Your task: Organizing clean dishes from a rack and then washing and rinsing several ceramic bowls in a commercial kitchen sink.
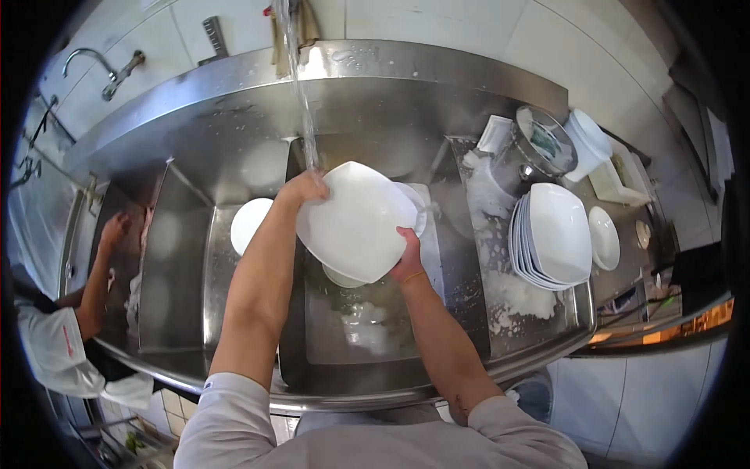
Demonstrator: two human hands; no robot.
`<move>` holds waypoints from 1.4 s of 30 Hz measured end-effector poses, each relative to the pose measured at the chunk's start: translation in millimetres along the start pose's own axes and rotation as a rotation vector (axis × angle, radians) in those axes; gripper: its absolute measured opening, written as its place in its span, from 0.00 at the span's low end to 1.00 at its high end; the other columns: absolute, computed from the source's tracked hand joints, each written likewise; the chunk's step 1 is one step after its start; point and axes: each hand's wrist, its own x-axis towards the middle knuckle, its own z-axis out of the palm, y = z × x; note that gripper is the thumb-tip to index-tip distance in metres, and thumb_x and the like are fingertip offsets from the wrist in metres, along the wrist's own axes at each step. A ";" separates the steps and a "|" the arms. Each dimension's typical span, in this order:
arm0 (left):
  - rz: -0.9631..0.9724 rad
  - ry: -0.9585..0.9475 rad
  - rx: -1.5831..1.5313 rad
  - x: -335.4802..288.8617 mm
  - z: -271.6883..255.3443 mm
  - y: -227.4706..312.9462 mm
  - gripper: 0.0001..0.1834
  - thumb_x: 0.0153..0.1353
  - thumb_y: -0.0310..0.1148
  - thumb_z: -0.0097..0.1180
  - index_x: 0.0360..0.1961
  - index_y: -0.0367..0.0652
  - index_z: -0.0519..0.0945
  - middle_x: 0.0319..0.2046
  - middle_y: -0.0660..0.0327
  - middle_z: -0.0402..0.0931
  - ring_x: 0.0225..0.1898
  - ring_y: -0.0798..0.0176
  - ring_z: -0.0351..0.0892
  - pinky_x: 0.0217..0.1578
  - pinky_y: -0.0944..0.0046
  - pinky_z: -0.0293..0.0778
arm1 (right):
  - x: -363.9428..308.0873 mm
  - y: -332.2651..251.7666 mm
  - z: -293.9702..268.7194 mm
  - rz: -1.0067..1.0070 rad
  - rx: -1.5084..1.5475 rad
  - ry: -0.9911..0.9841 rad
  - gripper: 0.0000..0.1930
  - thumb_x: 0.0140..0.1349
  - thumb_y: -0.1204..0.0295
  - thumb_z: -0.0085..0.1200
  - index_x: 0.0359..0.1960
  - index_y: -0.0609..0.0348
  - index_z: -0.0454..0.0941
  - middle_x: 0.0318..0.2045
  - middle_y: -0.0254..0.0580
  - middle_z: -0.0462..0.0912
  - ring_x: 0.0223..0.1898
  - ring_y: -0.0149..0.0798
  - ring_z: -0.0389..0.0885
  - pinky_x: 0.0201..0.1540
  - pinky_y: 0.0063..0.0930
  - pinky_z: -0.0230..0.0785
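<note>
Both my hands hold a white squarish plate (pixel 355 219) over the middle sink basin (pixel 312 344). My left hand (pixel 303 188) grips its upper left edge, where running water (pixel 303 109) comes down onto the hand. On the lower right edge, my right hand (pixel 408 256) is closed with the thumb on top. Beneath the plate, more white dishes show in part, such as one rim (pixel 418 209) at its right; the rest of them is hidden. The basin holds cloudy water.
Right of the basin, a stack of white square dishes (pixel 551 234) stands on a foamy drainboard (pixel 519 301). Beside it are an oval white dish (pixel 604 238) and a metal bowl (pixel 544 141). A round white plate (pixel 251 227) lies in the left basin. Another person's arm (pixel 98 273) reaches in at far left.
</note>
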 end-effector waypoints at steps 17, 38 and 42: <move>0.068 0.337 0.410 33.5 141.9 11.1 0.34 0.63 0.46 0.36 0.67 0.42 0.48 0.69 0.52 0.40 0.69 0.44 0.36 0.66 0.45 0.34 | 84.0 15.7 12.6 -0.472 -0.315 0.353 0.25 0.64 0.56 0.46 0.59 0.53 0.60 0.52 0.41 0.72 0.54 0.43 0.70 0.56 0.41 0.64; -0.186 0.418 -1.070 -25.1 8.6 -42.4 0.11 0.50 0.29 0.55 0.32 0.32 0.80 0.26 0.59 0.77 0.28 0.66 0.72 0.29 0.64 0.71 | 231.1 93.3 78.8 -0.966 -1.776 0.192 0.28 0.54 0.52 0.54 0.56 0.47 0.71 0.62 0.60 0.59 0.67 0.56 0.49 0.66 0.48 0.40; -0.217 0.366 -1.228 -38.7 -9.0 -18.7 0.14 0.48 0.27 0.58 0.35 0.29 0.78 0.27 0.55 0.78 0.26 0.62 0.77 0.26 0.63 0.73 | 254.7 44.7 102.8 -0.668 -1.444 -0.263 0.17 0.58 0.62 0.53 0.47 0.54 0.78 0.51 0.48 0.75 0.55 0.47 0.71 0.60 0.40 0.57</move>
